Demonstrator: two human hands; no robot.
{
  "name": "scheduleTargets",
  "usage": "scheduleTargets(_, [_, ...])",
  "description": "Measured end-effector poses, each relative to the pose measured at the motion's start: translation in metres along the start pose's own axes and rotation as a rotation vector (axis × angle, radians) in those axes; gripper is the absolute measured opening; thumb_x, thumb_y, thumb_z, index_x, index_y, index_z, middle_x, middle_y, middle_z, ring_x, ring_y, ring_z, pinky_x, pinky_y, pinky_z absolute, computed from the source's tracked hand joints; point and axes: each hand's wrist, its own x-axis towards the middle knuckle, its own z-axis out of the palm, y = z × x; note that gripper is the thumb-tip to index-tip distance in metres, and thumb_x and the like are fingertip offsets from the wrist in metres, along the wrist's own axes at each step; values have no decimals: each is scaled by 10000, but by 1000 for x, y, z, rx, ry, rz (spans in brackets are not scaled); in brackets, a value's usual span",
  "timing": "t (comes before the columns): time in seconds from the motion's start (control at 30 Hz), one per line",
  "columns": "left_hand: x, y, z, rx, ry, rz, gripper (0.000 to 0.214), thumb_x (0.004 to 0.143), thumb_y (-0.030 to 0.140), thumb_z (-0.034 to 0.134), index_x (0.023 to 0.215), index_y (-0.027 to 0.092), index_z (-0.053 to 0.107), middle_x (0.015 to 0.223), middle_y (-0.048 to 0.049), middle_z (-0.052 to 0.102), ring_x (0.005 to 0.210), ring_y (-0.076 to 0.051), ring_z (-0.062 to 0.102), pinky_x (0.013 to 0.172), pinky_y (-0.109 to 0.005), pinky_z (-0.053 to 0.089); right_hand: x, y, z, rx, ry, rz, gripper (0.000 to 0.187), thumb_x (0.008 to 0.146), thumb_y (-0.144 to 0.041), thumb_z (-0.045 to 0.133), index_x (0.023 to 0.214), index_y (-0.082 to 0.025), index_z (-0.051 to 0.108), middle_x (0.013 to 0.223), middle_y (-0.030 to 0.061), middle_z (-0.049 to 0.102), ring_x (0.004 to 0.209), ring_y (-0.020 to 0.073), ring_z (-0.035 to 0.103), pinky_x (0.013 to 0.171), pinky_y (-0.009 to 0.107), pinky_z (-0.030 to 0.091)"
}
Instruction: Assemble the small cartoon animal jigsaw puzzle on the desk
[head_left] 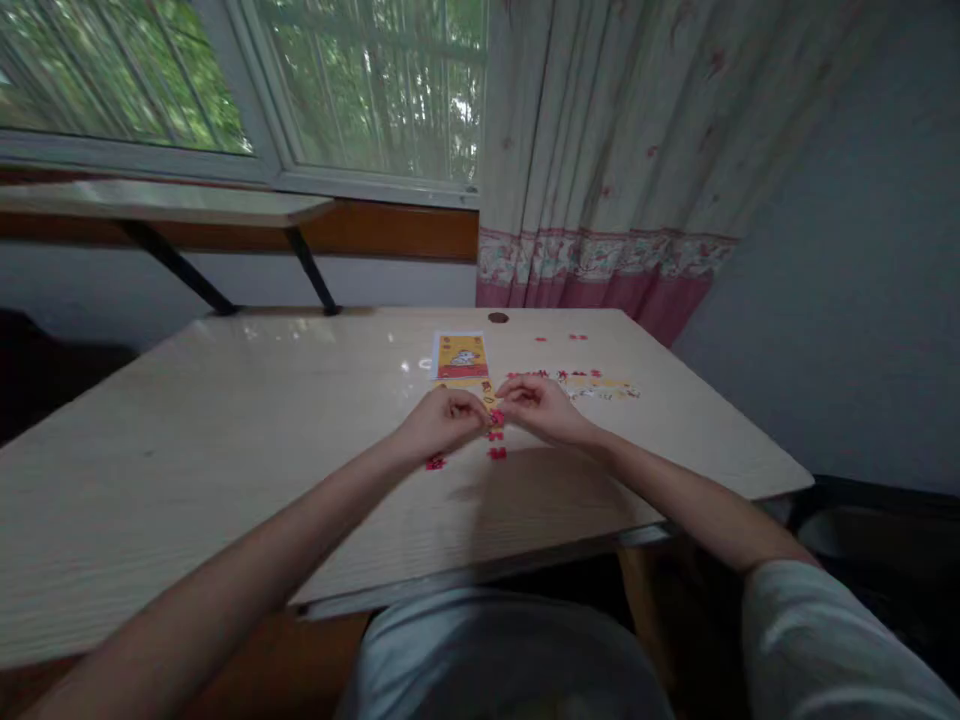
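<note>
Your bench (225, 440) is pale grained wood or wood-look board, smooth, faint sheen at the far side. Picture card (460, 358) looks like paper; red puzzle pieces (498, 453), cardboard-like. You've got soft folded cloth in the curtain (600, 150), matt cloth in your sleeve (832, 620). Shelf (150, 203) top glossy, supports (180, 268) dark, metal-looking. Wall (847, 300) matt.

On the table (315, 400), the card (460, 357) has puzzle pieces (497, 453) at 3 and 5 o'clock, the disc (497, 317) at 1.
</note>
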Motion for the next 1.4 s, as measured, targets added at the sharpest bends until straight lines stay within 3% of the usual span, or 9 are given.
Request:
scheduleTargets(0.2, [1, -14, -1, -66, 137, 29, 178, 686, 322, 646, 692, 159, 718, 711, -40, 696, 665, -145, 583, 683, -284, 474, -10, -7, -6, -424, 112, -271, 219, 826, -409, 678, 914, -210, 710, 793, 38, 711, 714, 148, 617, 719, 298, 468])
scheduleTargets(0.33, [0, -16, 1, -96, 136, 42, 153, 697, 307, 666, 695, 165, 721, 707, -37, 707, 664, -145, 599, 709, -297, 487, -12, -5, -4, -588, 120, -386, 227, 861, -420, 645, 910, -209, 715, 763, 44, 713, 746, 165, 633, 740, 309, 442])
scheduleTargets(0.5, [-1, -15, -1, -5, 71, 68, 187, 757, 322, 634, 731, 157, 720, 736, -54, 718, 677, -154, 606, 706, -312, 484, -13, -5, -4, -640, 100, -455, 280, 901, -427, 585, 909, -179, 715, 739, 54, 708, 716, 155, 628, 728, 298, 412])
scheduleTargets(0.63, [-8, -13, -14, 270, -51, 270, 234, 844, 337, 578, 833, 160, 730, 815, -70, 717, 777, -171, 621, 777, -331, 477, -15, -6, -11, -650, 34, -391, 252, 892, -399, 599, 890, -175, 713, 758, 56, 718, 731, 157, 633, 739, 297, 399])
scheduleTargets(0.73, [-14, -11, -23, 481, -223, 460, 244, 897, 295, 527, 914, 174, 738, 820, -62, 679, 807, -169, 603, 802, -321, 464, -16, -6, -17, -642, -126, -311, 190, 859, -357, 652, 867, -177, 713, 796, 48, 727, 758, 155, 638, 756, 290, 392])
scheduleTargets(0.87, [-21, -10, -21, 687, -378, 525, 251, 901, 238, 539, 1072, 200, 719, 856, -61, 625, 822, -173, 581, 792, -300, 460, -17, -6, -18, -602, -312, -239, 151, 840, -333, 675, 872, -192, 718, 810, 31, 723, 770, 143, 637, 759, 272, 396])
scheduleTargets(1.03, [-23, -12, -14, 803, -385, 561, 319, 896, 233, 549, 1189, 222, 675, 878, -64, 598, 831, -183, 576, 783, -295, 463, -17, -5, -18, -578, -367, -221, 172, 833, -333, 688, 908, -182, 723, 806, 28, 712, 777, 144, 640, 766, 272, 406])
scheduleTargets(1.4, [-23, -11, -16, 772, -410, 579, 306, 908, 262, 537, 1179, 227, 674, 849, -49, 587, 798, -171, 564, 778, -294, 463, -17, -12, -18, -580, -394, -183, 211, 828, -368, 696, 926, -183, 721, 826, 38, 713, 781, 144, 638, 776, 276, 412])
